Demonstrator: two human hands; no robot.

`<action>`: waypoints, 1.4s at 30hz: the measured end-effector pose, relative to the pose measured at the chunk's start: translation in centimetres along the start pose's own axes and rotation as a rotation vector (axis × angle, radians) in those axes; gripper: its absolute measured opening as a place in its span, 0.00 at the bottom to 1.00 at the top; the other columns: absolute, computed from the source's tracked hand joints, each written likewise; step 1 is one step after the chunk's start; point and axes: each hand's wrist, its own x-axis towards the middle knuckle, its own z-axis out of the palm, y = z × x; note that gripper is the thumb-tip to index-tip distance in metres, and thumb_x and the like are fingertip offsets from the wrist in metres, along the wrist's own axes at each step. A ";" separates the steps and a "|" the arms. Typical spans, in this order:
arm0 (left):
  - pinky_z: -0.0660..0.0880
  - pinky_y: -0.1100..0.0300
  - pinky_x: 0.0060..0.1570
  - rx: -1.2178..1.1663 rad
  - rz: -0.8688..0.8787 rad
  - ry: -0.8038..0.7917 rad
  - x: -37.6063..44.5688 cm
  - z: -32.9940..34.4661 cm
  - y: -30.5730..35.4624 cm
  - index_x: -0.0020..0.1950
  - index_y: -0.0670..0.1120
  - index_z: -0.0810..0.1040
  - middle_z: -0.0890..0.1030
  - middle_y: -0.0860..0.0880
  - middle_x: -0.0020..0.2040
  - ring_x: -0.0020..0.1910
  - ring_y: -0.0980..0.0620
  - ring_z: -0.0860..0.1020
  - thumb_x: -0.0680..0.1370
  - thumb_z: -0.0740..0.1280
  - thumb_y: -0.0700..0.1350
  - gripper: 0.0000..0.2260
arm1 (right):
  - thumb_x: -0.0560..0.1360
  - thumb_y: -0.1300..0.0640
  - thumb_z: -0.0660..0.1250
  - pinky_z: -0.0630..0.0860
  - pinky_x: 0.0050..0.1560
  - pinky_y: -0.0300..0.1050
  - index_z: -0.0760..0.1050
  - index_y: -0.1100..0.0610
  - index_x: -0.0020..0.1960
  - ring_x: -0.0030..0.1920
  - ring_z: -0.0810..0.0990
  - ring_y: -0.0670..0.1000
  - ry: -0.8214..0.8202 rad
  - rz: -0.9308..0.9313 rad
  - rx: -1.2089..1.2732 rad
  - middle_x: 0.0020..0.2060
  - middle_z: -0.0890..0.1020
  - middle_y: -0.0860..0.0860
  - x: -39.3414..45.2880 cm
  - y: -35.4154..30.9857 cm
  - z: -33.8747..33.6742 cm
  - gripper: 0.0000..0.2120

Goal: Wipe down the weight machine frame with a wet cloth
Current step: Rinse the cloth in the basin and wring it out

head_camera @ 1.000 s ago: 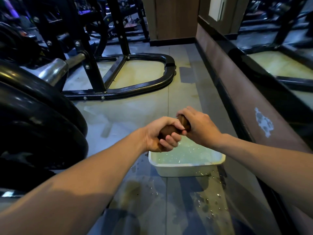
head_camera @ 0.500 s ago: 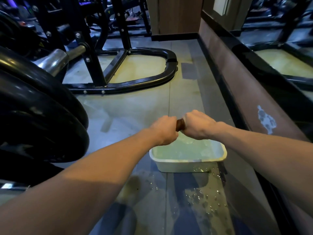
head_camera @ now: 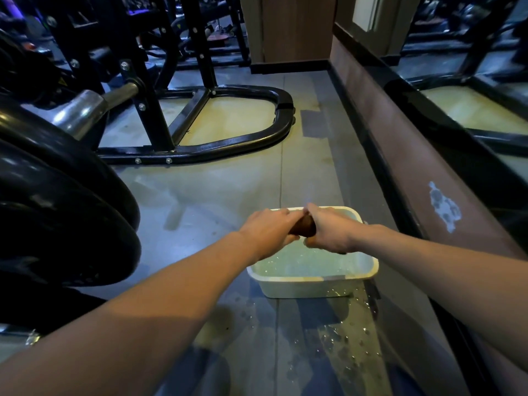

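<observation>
Your left hand (head_camera: 270, 228) and right hand (head_camera: 331, 234) both grip one rolled brown cloth (head_camera: 305, 227), fingers curled round it, above one white basin (head_camera: 314, 282) of water on the floor (head_camera: 217, 201).

Dim gym room: grey floor (head_camera: 228, 195) spattered with water, brown wall (head_camera: 414, 167) with black skirting, wooden pillar (head_camera: 297, 27).

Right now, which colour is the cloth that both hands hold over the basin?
Brown; the head view shows the cloth between the two hands.
</observation>
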 end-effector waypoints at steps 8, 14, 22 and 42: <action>0.74 0.61 0.25 -1.183 -0.723 -0.111 0.7 -1.7 -0.1 0.61 0.42 0.76 0.77 0.45 0.39 0.27 0.52 0.75 0.83 0.67 0.48 0.11 | 0.75 0.42 0.75 0.76 0.68 0.50 0.38 0.42 0.83 0.77 0.64 0.53 0.175 -0.180 -0.319 0.82 0.48 0.45 -1.5 3.6 -1.8 0.53; 0.68 0.68 0.20 -1.883 -0.674 -0.560 -0.2 -4.0 0.7 0.56 0.39 0.74 0.75 0.47 0.37 0.24 0.57 0.72 0.83 0.63 0.49 0.13 | 0.73 0.39 0.75 0.68 0.76 0.59 0.44 0.49 0.84 0.79 0.59 0.59 0.384 -0.439 -0.473 0.83 0.50 0.52 -1.4 3.5 -2.1 0.53; 0.65 0.68 0.20 -1.949 -0.479 -0.622 -1.1 -3.9 1.5 0.57 0.40 0.72 0.74 0.48 0.38 0.25 0.58 0.70 0.83 0.64 0.50 0.13 | 0.74 0.59 0.76 0.82 0.46 0.55 0.75 0.52 0.65 0.47 0.82 0.53 0.475 -0.570 -0.230 0.50 0.83 0.49 -0.9 0.4 -2.3 0.22; 0.67 0.51 0.37 0.273 0.011 -0.026 1.9 -2.1 0.4 0.63 0.43 0.66 0.80 0.43 0.54 0.43 0.41 0.78 0.84 0.59 0.39 0.08 | 0.74 0.62 0.69 0.64 0.25 0.41 0.76 0.59 0.43 0.26 0.68 0.50 -0.026 0.299 0.448 0.30 0.73 0.53 -0.2 -2.1 0.5 0.02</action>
